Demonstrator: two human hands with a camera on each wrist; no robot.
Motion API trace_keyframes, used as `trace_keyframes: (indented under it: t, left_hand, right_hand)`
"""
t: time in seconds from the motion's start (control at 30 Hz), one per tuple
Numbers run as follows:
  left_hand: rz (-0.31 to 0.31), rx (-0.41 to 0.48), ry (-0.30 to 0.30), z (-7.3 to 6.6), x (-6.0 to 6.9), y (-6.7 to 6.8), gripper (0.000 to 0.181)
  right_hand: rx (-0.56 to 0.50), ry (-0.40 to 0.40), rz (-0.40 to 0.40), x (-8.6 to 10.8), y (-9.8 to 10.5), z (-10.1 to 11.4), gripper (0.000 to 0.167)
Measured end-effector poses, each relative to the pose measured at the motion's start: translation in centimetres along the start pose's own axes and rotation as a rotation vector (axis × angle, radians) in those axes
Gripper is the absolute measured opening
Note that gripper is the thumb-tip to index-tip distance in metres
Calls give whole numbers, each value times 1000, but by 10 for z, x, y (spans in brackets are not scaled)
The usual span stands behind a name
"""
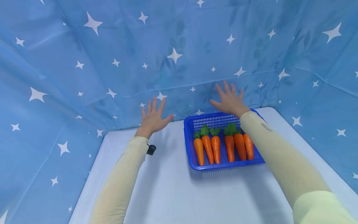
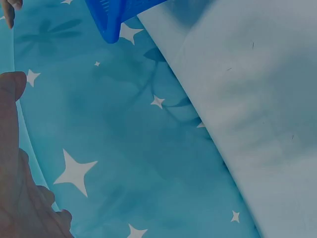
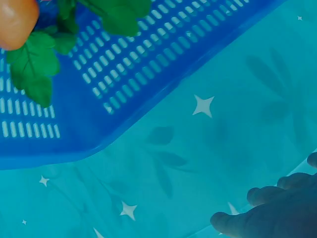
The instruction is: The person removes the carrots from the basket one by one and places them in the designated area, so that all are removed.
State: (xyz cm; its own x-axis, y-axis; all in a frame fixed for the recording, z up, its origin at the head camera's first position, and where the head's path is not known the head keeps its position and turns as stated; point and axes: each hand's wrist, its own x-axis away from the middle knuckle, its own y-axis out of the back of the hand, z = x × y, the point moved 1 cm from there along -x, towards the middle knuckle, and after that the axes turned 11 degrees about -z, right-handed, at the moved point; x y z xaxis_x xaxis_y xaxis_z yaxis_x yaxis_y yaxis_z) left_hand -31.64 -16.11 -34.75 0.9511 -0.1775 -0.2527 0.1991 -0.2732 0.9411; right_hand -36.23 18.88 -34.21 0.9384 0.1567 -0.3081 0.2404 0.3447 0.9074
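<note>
My left hand [image 1: 153, 119] is raised with its fingers spread, over the far edge of the white table and left of the basket. Nothing is in it. My right hand [image 1: 230, 101], also with fingers spread and holding nothing, hovers above the back rim of the blue basket [image 1: 205, 168]. Inside the basket several orange carrots [image 1: 215, 149] with green leafy tops lie side by side, tips toward me. The right sleeve hides the basket's right end. In the right wrist view, the right fingers [image 3: 262, 196] stand apart from the basket [image 3: 119, 129].
A white table [image 1: 173, 193] carries the basket. Blue cloth [image 1: 123, 77] with white stars hangs behind it and along both sides, close to the table's far edge. A small black device [image 1: 151, 150] sits at the left wrist.
</note>
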Motion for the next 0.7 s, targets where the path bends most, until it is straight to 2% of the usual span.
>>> trace_keyframes:
  t: [0.33,0.53,0.7]
  left_hand:
    - [2,0,-4,-1,3,-10,93]
    - [17,15,5,1,4,-15,93]
    - [27,32,12,2,3,-18,93]
  right_hand:
    - [29,43,22,31,4,-20,90]
    - [43,87,19,61,6,-36,92]
    - [63,79,26,89,11,-52,95]
